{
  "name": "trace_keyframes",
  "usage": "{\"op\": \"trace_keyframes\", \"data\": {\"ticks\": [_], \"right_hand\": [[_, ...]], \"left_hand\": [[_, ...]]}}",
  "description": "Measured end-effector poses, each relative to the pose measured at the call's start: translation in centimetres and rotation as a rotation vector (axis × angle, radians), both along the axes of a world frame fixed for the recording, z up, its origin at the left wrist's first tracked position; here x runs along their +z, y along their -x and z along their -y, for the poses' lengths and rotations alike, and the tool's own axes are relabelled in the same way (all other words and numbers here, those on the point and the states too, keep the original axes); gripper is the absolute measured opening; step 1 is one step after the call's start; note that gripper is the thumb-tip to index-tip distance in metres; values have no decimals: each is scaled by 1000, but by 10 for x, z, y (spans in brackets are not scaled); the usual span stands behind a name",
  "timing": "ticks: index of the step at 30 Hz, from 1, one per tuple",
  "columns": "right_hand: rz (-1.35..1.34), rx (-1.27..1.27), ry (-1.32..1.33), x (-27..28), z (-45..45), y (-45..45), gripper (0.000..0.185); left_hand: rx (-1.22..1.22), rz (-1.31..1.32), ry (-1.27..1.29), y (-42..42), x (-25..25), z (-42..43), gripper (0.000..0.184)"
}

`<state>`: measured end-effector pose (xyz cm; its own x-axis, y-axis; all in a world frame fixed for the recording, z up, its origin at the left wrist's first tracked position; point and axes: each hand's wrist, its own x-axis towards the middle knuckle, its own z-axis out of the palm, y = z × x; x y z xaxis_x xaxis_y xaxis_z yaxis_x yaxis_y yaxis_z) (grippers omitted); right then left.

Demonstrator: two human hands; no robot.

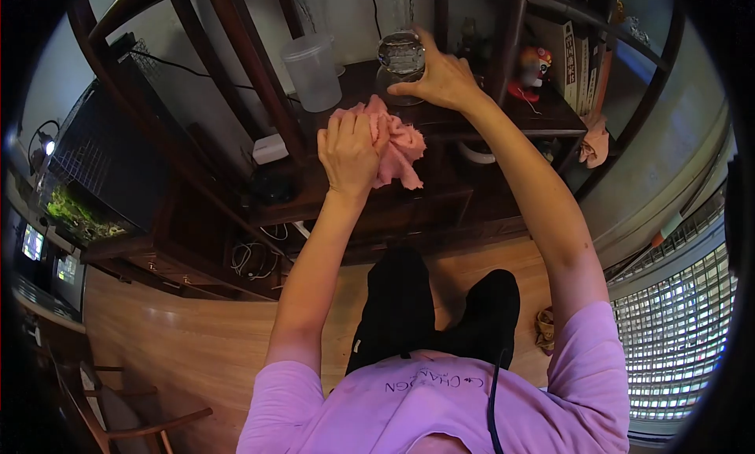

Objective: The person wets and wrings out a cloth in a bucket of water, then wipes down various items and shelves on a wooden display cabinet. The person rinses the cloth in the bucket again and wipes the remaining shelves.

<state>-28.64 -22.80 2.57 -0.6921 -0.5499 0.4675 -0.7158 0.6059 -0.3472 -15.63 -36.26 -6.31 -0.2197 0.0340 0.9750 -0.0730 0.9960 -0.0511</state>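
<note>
My left hand is closed on a crumpled pink cloth, which hangs out past the fingers over the front of the dark wooden shelf. My right hand curves around the right side of a clear glass vessel with a rounded body, thumb low at its front and fingers higher up. Some of its fingertips are hidden behind the glass. Just left of the vessel, a translucent plastic tub stands on the same shelf.
At the right of the shelf are a red figurine and upright books. Another pink cloth hangs near the right post. A small white box lies left. Dark wooden posts frame the shelf. A planted tank stands far left.
</note>
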Motion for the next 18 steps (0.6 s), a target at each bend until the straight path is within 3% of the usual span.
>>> {"op": "trace_keyframes", "data": {"ticks": [1,3,4,6,7,8,10,11,13,14,15,16,18], "right_hand": [[-1,6,-1,-5,0,-1,107],[-564,-76,154,-17,-1,-7,92],[-567,-70,155,-12,-3,-24,92],[-590,264,409,-8,-12,-66,65],[-515,356,420,-20,-12,-89,55],[-435,446,431,-32,-10,-109,45],[-88,619,540,-62,1,-122,39],[173,652,599,-66,-6,-123,36],[18,632,628,-58,-3,-111,35],[-127,604,651,-53,0,-105,35],[-75,567,740,-41,7,-109,22],[-60,570,738,-39,18,-104,22],[-336,432,518,-38,41,-94,18]], "left_hand": [[6,-1,-1,-1,-1,2,15],[-71,25,-46,-3,-4,6,19],[-66,22,-46,-5,-3,3,19],[-423,-4,-572,-13,-1,-6,23],[-419,-9,-573,-20,5,-7,23],[-584,31,-710,-28,12,-8,28],[-785,203,-856,-41,16,-2,41],[-736,131,-782,-54,18,2,42],[-505,-118,-473,-76,37,23,42],[-443,-217,-555,-84,46,39,34],[-412,-197,-672,-85,56,55,30],[-377,-176,-794,-79,66,73,27],[-453,41,-931,-47,66,123,27]]}}
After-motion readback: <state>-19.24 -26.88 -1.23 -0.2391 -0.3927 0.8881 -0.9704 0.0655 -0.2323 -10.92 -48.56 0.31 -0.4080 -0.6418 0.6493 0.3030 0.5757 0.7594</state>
